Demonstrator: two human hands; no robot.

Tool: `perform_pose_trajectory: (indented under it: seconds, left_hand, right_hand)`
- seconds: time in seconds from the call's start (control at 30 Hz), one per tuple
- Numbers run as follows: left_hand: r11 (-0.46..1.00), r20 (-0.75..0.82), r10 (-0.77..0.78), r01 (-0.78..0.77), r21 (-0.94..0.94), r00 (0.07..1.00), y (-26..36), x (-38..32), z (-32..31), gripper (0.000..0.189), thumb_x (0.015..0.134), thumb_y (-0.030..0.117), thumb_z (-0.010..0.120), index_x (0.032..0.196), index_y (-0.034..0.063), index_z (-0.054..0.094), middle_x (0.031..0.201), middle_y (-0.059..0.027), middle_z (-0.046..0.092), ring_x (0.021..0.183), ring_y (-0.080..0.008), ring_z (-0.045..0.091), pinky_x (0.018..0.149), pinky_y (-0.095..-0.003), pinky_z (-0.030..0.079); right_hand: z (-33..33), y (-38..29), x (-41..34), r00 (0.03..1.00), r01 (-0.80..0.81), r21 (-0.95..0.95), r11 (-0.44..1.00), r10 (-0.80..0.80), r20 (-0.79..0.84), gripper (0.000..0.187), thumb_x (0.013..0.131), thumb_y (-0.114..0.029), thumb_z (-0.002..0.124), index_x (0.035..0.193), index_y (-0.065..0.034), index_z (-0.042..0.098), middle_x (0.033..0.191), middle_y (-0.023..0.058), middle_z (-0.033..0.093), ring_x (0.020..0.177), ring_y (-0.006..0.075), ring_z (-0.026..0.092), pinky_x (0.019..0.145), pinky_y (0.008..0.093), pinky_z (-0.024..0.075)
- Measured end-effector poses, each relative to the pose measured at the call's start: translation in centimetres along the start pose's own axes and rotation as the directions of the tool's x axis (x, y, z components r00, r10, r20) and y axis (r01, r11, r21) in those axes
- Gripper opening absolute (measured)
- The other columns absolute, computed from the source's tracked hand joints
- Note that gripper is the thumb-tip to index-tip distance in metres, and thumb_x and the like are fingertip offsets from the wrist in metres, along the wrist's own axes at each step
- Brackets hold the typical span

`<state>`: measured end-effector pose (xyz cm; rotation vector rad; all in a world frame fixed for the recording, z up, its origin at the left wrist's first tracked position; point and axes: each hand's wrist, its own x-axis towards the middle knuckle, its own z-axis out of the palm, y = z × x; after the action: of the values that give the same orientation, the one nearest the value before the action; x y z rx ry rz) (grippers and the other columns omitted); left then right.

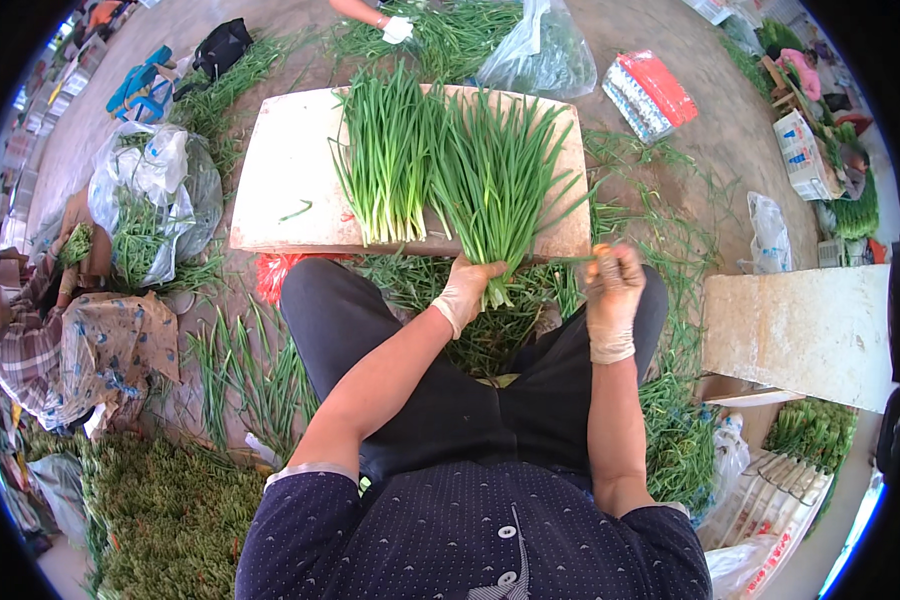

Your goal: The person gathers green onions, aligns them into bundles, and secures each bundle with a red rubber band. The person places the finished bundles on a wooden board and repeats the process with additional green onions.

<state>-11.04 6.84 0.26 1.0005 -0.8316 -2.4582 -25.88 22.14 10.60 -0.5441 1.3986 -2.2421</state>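
My left hand [466, 289], in a pale glove, grips the stem ends of a loose bunch of long green leaves, likely garlic chives [502, 180]. Their tips fan out over a white board [292, 180]. A neater bunch of the same greens [386, 165] lies on the board to the left, pale ends towards me. My right hand [613, 281], also gloved and somewhat blurred, is raised off the board's near right corner with its fingers curled. A thin green leaf [570, 259] runs to its fingertips, where something orange shows.
Loose greens [420, 277] litter the floor under the board. Beyond it are a clear plastic bag [540, 56] and another person's gloved hand [397, 30]. A stuffed bag [157, 195] and a seated person [30, 337] are at left; a second white board [795, 330] is at right.
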Motion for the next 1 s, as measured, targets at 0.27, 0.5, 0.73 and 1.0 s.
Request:
perform_pose_trajectory:
  seconds: [0.27,0.5,0.73,1.0]
  left_hand:
    - [0.998,0.055,-0.045,0.047,-0.050,0.998,0.3,-0.1,0.0,0.036,0.096,-0.001,0.070,0.130,-0.0019,0.060,0.115,-0.0151,0.073,0.091,-0.0289,0.075,0.077,-0.0429,0.065]
    - [1.000,0.059,0.000,0.001,-0.015,0.998,0.3,-0.7,-0.1,0.051,0.085,-0.007,0.078,0.132,0.0006,0.060,0.117,-0.0132,0.073,0.099,-0.0272,0.074,0.082,-0.0431,0.063]
    - [0.998,0.017,0.050,-0.051,0.047,0.999,-0.3,-0.1,-0.3,0.061,0.079,-0.013,0.080,0.134,0.0009,0.057,0.117,-0.0114,0.073,0.101,-0.0276,0.073,0.082,-0.0412,0.063]
    - [0.987,0.057,0.112,-0.118,0.110,0.992,0.0,-0.6,0.3,0.065,0.076,-0.010,0.085,0.133,0.0007,0.056,0.120,-0.0094,0.072,0.107,-0.0235,0.070,0.093,-0.0379,0.057]
  right_hand:
    - [0.8,-2.1,2.1,0.978,0.032,-0.849,0.527,0.160,0.136,0.027,0.100,-0.030,0.073,0.107,-0.0033,0.074,0.087,0.0123,0.075,0.079,0.0264,0.071,0.072,0.0372,0.0549]
    - [5.0,3.2,-3.3,0.829,0.200,-0.944,0.262,0.469,0.305,0.031,0.093,-0.036,0.073,0.090,-0.0060,0.075,0.073,0.0137,0.072,0.072,0.0350,0.073,0.070,0.0463,0.0567]
    - [6.8,5.8,5.2,0.947,0.218,-0.914,0.341,0.153,0.283,0.030,0.093,-0.036,0.072,0.100,-0.0060,0.074,0.087,0.0143,0.077,0.081,0.0354,0.075,0.075,0.0452,0.0576]
    - [9.6,12.5,11.5,0.974,0.087,-0.987,0.138,0.196,0.113,0.030,0.088,-0.037,0.076,0.097,-0.0079,0.076,0.093,0.0207,0.076,0.091,0.0398,0.074,0.084,0.0494,0.0569]
